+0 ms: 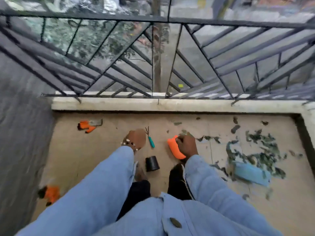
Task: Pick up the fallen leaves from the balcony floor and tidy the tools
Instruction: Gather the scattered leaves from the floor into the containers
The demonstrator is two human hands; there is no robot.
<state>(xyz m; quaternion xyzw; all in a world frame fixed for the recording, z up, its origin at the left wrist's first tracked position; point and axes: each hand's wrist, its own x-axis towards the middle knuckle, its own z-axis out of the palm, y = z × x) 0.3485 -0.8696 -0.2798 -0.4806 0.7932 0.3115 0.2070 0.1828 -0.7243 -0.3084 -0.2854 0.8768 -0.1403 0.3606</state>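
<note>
Right hand (186, 144) apparently grips orange tool (175, 148).

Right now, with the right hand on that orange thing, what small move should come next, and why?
Probably carry the orange tool rightward toward the leaf pile. The right hand grips it already, the leaves lie scattered to its right beside the blue item, and the left hand holds nothing.

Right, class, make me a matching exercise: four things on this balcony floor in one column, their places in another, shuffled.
Things:
1. black cylindrical pot
2. teal-handled hand rake
3. orange-and-grey work glove
4. blue plastic bag

Places:
A. far left, near the ledge
B. between the two sleeves
C. among the leaves, right
D. beside the left hand

Pairs: 1-B, 2-D, 3-A, 4-C
</note>
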